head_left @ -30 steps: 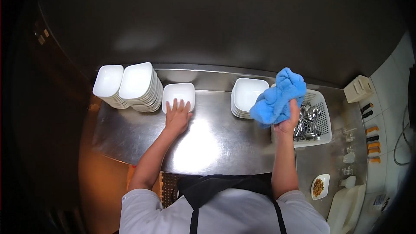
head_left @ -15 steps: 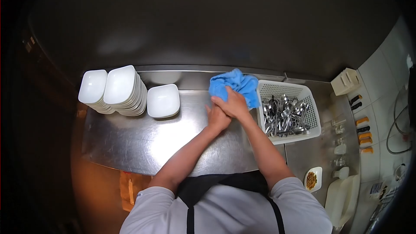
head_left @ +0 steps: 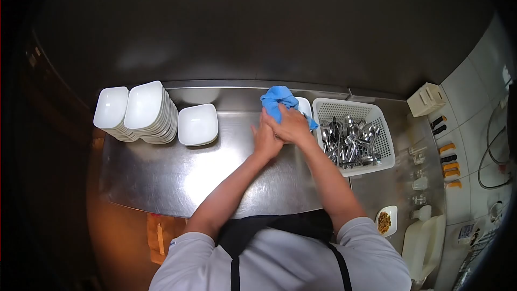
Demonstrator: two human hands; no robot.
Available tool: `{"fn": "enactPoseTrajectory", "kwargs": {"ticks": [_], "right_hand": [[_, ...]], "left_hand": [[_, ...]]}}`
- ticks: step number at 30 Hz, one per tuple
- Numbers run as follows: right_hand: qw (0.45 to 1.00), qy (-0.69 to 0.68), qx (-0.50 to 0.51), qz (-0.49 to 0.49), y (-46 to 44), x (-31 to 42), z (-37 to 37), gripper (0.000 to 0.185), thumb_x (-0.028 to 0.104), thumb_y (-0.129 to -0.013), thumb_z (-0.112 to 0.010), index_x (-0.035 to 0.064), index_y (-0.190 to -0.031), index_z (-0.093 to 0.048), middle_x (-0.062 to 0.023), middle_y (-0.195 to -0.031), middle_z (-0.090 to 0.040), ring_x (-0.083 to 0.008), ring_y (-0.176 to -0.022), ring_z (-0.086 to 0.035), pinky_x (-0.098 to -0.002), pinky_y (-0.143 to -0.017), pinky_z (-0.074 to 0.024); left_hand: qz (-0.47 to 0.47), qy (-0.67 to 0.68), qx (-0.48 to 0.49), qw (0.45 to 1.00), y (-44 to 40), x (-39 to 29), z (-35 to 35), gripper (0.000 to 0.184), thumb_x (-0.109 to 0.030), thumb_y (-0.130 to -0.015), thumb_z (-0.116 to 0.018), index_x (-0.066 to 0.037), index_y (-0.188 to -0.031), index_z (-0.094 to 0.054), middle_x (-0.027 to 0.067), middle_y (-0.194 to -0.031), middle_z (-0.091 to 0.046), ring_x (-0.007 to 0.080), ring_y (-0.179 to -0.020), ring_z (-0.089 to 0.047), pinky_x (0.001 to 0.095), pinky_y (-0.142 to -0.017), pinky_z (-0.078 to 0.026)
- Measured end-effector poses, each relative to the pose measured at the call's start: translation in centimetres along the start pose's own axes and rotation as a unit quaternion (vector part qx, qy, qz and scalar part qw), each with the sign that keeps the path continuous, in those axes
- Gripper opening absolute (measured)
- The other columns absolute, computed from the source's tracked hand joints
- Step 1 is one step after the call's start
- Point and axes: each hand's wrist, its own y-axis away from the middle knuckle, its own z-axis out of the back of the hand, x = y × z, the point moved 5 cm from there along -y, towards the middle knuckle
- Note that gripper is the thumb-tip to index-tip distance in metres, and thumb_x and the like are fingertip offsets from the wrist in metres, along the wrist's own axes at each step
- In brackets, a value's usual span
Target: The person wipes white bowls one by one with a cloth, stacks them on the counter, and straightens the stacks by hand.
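My right hand (head_left: 292, 124) presses a crumpled blue cloth (head_left: 277, 98) onto a white square bowl (head_left: 305, 107), which is mostly hidden under the cloth and hands. Just left of it, my left hand (head_left: 266, 139) is at the near left side of that bowl, its fingers partly covered by my right hand; what they grip is hidden. A low stack of white bowls (head_left: 198, 124) sits further left on the steel counter (head_left: 161, 172). Beside it rise a tall stack of white bowls (head_left: 144, 105) and another stack (head_left: 112, 107) at the far left.
Right of my hands is a white perforated basket (head_left: 383, 143) full of metal cutlery (head_left: 353, 143). Beyond it stand a cream holder (head_left: 426, 99), several knives (head_left: 451, 157) and several glasses (head_left: 419, 183). A small dish of food (head_left: 386, 221) lies at the near right.
My left hand has left the low bowl stack and come across to the right, beside my right hand. The cloth has come down from the basket's edge onto the right-hand bowls. The view has shifted slightly.
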Motion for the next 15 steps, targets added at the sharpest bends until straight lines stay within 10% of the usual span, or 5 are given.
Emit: {"fn": "enactPoseTrajectory", "kwargs": {"ticks": [2,5,9,13,15], "right_hand": [[0.999,-0.025,-0.010,-0.028,0.5,1.3,0.4,0.086,0.067,-0.088,-0.053,-0.0059,-0.134,-0.051,-0.0287,-0.114,-0.066,-0.0421,-0.104,-0.066,-0.0470,-0.093,-0.0508],[0.914,-0.406,0.014,0.013,-2.5,-2.9,-2.4,0.080,0.060,-0.087,-0.061,-0.0059,-0.132,-0.053,-0.0238,-0.112,-0.069,-0.0342,-0.100,-0.069,-0.0421,-0.090,-0.0532],[0.547,-0.836,-0.034,-0.013,1.5,-3.9,4.5,0.067,0.056,-0.090,-0.062,0.0030,-0.131,-0.057,-0.0130,-0.120,-0.067,-0.0264,-0.106,-0.066,-0.0414,-0.094,-0.0531],[0.513,-0.846,-0.121,0.080,4.9,-6.6,10.2,0.066,0.057,-0.095,-0.052,0.0041,-0.134,-0.054,-0.0112,-0.127,-0.062,-0.0262,-0.114,-0.062,-0.0419,-0.098,-0.0510],[0.499,-0.838,-0.192,0.105,6.2,-8.5,11.7,0.064,0.057,-0.100,-0.040,0.0048,-0.135,-0.053,-0.0118,-0.129,-0.061,-0.0280,-0.117,-0.060,-0.0424,-0.100,-0.0494]], "left_hand": [[0.007,-0.003,0.008,1.000,0.0,-0.4,0.6,0.129,-0.052,-0.070,-0.084,0.009,-0.152,-0.005,0.0258,-0.159,-0.024,0.0370,-0.149,-0.023,0.0684,-0.114,-0.011],[0.004,0.005,-0.002,1.000,0.6,-2.1,2.5,0.124,-0.050,-0.072,-0.083,0.011,-0.151,-0.009,0.0281,-0.157,-0.025,0.0401,-0.147,-0.025,0.0699,-0.114,-0.010],[-0.058,-0.201,-0.051,0.977,1.1,-3.9,3.4,0.121,-0.050,-0.073,-0.081,0.012,-0.150,-0.012,0.0299,-0.156,-0.026,0.0424,-0.147,-0.026,0.0722,-0.112,-0.010],[-0.203,-0.336,0.105,0.914,0.7,-5.8,1.1,0.038,-0.033,-0.093,-0.061,-0.001,-0.113,-0.059,0.0177,-0.121,-0.060,0.0363,-0.129,-0.049,0.0732,-0.112,-0.015],[-0.226,-0.341,0.188,0.893,0.4,-5.8,-0.1,0.027,-0.030,-0.097,-0.056,-0.005,-0.100,-0.069,0.0136,-0.109,-0.068,0.0334,-0.119,-0.058,0.0719,-0.112,-0.017]]}}
